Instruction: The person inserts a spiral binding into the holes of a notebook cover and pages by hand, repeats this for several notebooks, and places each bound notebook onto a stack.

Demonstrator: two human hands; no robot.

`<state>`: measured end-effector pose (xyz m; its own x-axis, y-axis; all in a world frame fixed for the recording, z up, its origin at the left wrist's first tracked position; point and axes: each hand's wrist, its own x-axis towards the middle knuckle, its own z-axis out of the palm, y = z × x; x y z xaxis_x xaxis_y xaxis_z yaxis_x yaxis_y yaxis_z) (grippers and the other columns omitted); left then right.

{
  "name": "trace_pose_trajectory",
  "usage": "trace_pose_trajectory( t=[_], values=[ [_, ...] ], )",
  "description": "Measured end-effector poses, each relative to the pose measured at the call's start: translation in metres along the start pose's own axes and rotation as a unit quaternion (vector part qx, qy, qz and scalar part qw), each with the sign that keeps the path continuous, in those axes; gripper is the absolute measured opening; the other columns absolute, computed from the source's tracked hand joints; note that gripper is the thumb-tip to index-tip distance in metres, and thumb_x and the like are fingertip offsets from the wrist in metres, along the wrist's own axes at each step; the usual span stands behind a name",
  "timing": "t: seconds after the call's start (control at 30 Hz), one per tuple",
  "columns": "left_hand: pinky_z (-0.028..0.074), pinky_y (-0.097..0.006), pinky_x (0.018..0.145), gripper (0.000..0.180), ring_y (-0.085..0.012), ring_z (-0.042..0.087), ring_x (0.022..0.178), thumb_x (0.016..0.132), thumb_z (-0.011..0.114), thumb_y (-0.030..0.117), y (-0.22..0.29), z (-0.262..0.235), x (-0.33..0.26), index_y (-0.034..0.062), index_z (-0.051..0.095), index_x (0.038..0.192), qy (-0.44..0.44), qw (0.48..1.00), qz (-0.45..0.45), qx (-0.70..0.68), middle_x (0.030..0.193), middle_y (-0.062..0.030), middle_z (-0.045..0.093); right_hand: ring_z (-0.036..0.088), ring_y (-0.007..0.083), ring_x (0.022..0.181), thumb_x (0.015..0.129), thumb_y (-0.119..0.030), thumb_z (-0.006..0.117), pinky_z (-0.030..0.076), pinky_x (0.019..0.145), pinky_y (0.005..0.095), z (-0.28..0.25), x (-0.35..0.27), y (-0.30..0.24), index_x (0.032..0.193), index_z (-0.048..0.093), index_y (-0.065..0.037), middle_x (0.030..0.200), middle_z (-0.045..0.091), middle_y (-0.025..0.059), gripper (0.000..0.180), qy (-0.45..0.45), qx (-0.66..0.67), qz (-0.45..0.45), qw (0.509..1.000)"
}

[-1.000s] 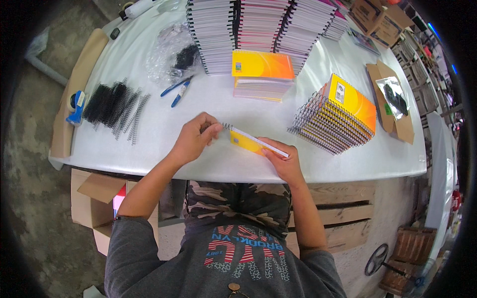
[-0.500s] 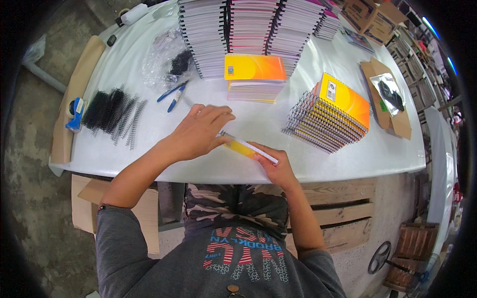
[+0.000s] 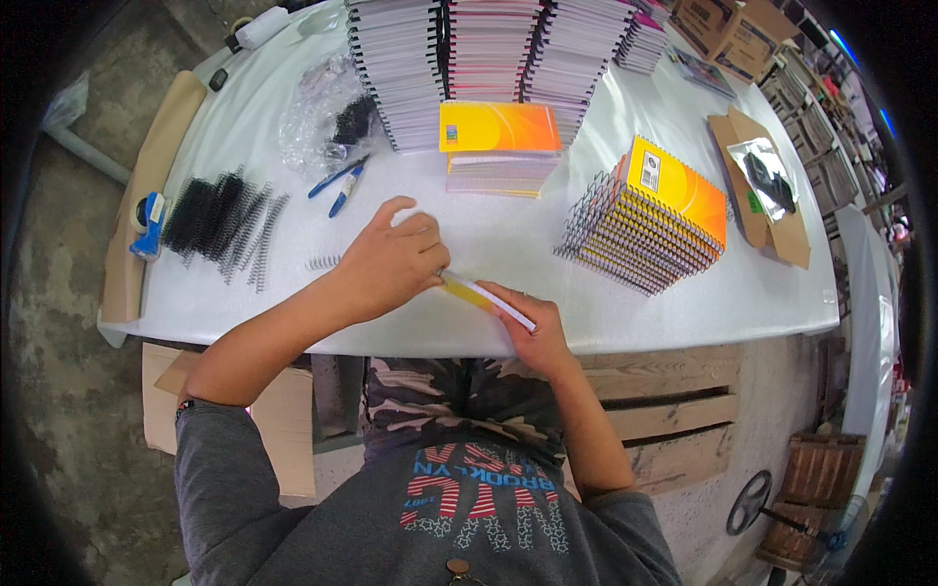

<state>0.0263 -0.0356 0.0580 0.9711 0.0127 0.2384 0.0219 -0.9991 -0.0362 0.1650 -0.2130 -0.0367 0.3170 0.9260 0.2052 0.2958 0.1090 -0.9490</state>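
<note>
Brown cardboard boxes (image 3: 728, 29) sit beyond the desk's (image 3: 489, 225) far right corner. A flat brown card w/ a clear bag of black parts (image 3: 767, 181) lies at the right edge, a small green label beside it. Crumpled clear plastic packaging (image 3: 313, 122) is near the far left. Tall notebook stacks (image 3: 489, 44) line the far edge; in front of them, an orange-yellow covered stack (image 3: 498, 146) w/ a small white label at its corner. A fanned pile of spiral notebooks (image 3: 650, 220) w/ a white label patch sits mid-right. Black wire coils (image 3: 220, 220) at the left edge.

Thin yellow notebook (image 3: 484, 293) stands on edge at the near desk edge, between the 2 hands. Left hand (image 3: 391, 264) is curled over its left end; right hand (image 3: 532, 327) grips its right end from below.

Vs 0.5 s ago: left hand has slid slightly toward the notebook's left end; notebook sits about the same.
</note>
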Motion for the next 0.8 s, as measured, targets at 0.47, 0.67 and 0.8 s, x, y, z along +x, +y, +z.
trace_pose_trajectory(
  t=[0.47,0.67,0.8],
  values=[
    [0.005,-0.070,0.097,0.114,-0.0535,0.014,0.130,0.066,0.043,0.078,0.022,0.072,-0.049,-0.0142,0.028,0.131,0.224,0.960,-0.145,0.083,0.137,-0.0384,0.019,0.062,0.0303,0.094,0.077,0.005,0.053,0.049,0.080,0.0347,0.035,-0.022,0.001,0.120,0.056,-0.008,0.110,0.061,0.0154,0.045,0.003,-0.062,-0.079,0.995],
    [0.000,-0.070,0.097,0.118,-0.0531,0.004,0.131,0.064,0.040,0.082,0.052,0.088,-0.076,-0.0101,0.022,0.135,0.142,0.985,-0.082,0.056,0.134,-0.0423,0.019,0.059,0.0311,0.102,0.074,0.008,0.049,0.048,0.084,0.0357,0.038,-0.029,0.003,0.122,0.053,-0.008,0.114,0.059,0.0152,0.051,0.012,-0.090,-0.116,0.989],
    [0.004,-0.071,0.096,0.118,-0.0539,0.011,0.129,0.065,0.036,0.084,0.037,0.084,-0.072,-0.0126,0.026,0.132,0.162,0.964,-0.128,0.165,0.136,-0.0413,0.014,0.058,0.0312,0.103,0.076,0.006,0.052,0.047,0.087,0.0358,0.045,-0.028,-0.003,0.123,0.052,-0.008,0.115,0.059,0.0151,0.048,-0.008,-0.048,-0.101,0.994]
  ],
)
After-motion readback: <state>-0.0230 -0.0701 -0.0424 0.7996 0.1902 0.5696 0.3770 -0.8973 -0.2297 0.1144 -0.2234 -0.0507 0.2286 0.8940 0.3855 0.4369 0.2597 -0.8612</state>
